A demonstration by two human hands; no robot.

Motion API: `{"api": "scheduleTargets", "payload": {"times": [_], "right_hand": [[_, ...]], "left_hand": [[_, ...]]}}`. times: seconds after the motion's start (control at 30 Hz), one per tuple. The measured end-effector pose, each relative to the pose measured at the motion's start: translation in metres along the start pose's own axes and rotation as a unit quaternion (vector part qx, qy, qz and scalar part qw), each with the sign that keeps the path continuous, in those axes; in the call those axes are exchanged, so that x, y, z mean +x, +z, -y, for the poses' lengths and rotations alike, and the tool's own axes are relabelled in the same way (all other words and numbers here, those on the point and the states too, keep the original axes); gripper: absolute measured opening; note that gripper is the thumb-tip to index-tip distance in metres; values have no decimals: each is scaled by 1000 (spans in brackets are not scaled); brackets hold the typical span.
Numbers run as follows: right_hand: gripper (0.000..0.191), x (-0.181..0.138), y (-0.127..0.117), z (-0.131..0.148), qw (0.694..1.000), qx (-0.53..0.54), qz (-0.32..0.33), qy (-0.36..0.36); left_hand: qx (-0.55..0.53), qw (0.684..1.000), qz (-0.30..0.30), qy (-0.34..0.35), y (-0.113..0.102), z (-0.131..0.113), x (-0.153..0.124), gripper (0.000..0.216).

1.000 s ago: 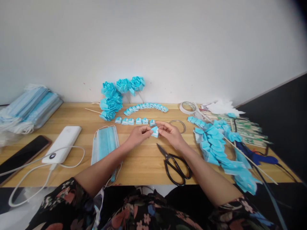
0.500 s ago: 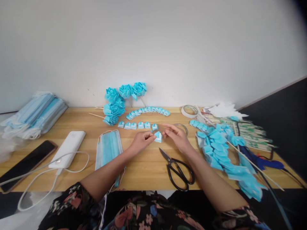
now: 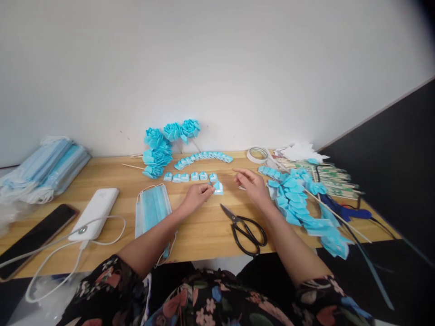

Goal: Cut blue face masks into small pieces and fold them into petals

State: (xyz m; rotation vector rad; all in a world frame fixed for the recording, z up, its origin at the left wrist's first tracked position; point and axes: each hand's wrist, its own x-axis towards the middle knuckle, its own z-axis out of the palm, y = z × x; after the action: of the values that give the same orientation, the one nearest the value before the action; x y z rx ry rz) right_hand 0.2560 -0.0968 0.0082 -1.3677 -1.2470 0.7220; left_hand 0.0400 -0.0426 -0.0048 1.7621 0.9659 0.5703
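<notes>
My left hand (image 3: pixel 198 197) pinches a small folded piece of blue mask fabric (image 3: pixel 218 188) with a white strip on it, just above the table. To the right, apart from the piece, hovers my right hand (image 3: pixel 252 184), its fingers spread with nothing visible in them. It hides most of a thin tape ring lying under it. A row of similar folded blue pieces (image 3: pixel 194 176) lies just beyond my left hand, and a curved line of overlapping ones (image 3: pixel 204 156) is behind that. Black-handled scissors (image 3: pixel 245 230) rest between my forearms.
Blue fabric roses (image 3: pixel 159 151) on sticks stand at the back. A face mask (image 3: pixel 152 210), a white power bank (image 3: pixel 97 213) with cable, a phone (image 3: pixel 37 237) and stacked masks (image 3: pixel 50 165) lie left. At right are a tape roll (image 3: pixel 257 155), blue petal strips (image 3: pixel 292 199) and a blue glue gun (image 3: pixel 353 213).
My right hand has drawn away from the folded piece to the right, and its fingers have spread. The left hand keeps its pinch. The whole view has shifted a little.
</notes>
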Motion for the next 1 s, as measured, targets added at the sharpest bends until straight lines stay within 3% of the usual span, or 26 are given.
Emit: {"api": "scheduleTargets", "payload": {"times": [0.1,0.23,0.43,0.63,0.77,1.0], "right_hand": [[31,-26,-10,20,993,-106,42,-44],[25,-82,-21,36,951,-268,106,-110],[32,-139,-20,10,922,-338,106,-160],[29,-154,-16,8,900,-397,87,-155],[27,-153,-21,8,886,-432,63,-153],[26,-134,-43,-9,865,-480,4,-149]], "left_hand": [[10,1000,0,5,-1,1,1,43],[12,1000,11,5,-1,2,1,44],[35,999,28,-2,0,6,3,42],[98,994,40,-3,0,-1,5,34],[140,986,66,59,0,-9,-2,28],[324,909,146,216,-8,-18,-60,17]]}}
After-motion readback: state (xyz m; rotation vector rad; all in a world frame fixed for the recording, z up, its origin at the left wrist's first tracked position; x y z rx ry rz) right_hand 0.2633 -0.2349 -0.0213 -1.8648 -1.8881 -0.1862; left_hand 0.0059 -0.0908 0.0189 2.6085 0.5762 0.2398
